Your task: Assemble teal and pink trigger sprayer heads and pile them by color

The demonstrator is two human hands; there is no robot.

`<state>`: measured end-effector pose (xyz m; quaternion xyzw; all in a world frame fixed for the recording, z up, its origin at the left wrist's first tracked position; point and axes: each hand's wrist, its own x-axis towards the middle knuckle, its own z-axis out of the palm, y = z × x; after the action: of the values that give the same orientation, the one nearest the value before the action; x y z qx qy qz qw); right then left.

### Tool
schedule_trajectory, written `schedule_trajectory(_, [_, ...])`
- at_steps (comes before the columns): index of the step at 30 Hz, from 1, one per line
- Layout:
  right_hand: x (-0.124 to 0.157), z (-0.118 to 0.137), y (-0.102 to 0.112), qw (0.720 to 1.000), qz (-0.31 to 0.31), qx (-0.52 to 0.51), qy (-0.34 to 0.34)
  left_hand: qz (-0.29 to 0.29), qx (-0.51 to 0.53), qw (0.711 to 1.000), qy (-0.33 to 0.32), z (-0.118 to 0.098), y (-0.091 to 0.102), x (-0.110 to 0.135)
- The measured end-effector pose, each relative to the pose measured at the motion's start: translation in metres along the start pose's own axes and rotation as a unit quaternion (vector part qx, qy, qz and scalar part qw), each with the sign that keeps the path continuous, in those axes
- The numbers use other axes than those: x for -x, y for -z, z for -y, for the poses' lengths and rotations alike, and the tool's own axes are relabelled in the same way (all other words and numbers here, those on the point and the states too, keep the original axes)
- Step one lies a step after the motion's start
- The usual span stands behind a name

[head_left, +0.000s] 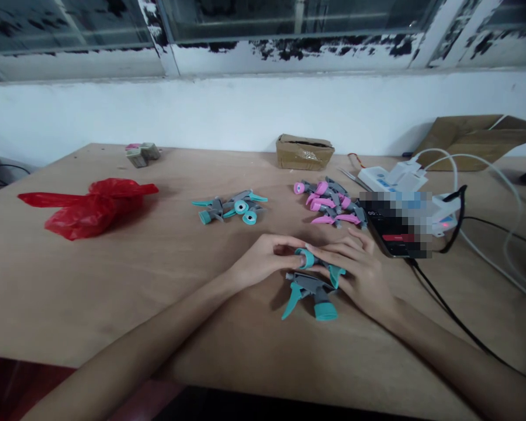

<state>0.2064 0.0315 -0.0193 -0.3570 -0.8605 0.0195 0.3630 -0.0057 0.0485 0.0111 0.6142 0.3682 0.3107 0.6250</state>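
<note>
Near the table's front, my left hand (277, 257) and my right hand (359, 272) close together round one grey and teal spray trigger head (305, 258). The left fingers grip its teal collar, while the right fingers lie over its grey body and teal lever, hiding part of it. Just below the hands, a second teal spray trigger head (312, 287) rests on the table. A small group of teal spray trigger heads (219, 207) lies farther back to the left. Several pink and grey spray trigger heads (328, 202) are heaped beyond my right hand.
A red plastic bag (96, 207) lies at the left, with small blocks (142, 153) behind it. A cardboard box (304, 153) stands near the wall. On the right are a phone (388, 228), a white power strip (379, 175), cables and a cardboard piece (469, 140).
</note>
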Motion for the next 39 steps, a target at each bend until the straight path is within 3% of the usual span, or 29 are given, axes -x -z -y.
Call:
schedule_trajectory(20, [-0.003,0.005,-0.003,1.000,0.000,0.000,0.008,-0.046,-0.102,0.993,-0.032,0.003,-0.010,0.002])
schedule_trajectory(28, [-0.002,0.005,-0.003,1.000,-0.009,0.013,0.011,-0.035,-0.053,0.997,-0.033,-0.002,-0.014,0.003])
schedule_trajectory(34, [-0.002,0.006,-0.006,1.000,-0.010,0.018,0.021,-0.078,-0.107,0.991,-0.027,-0.002,-0.016,0.003])
schedule_trajectory(39, [-0.002,0.006,-0.005,1.000,-0.013,0.016,0.021,-0.071,-0.095,0.992,-0.037,0.000,-0.016,0.003])
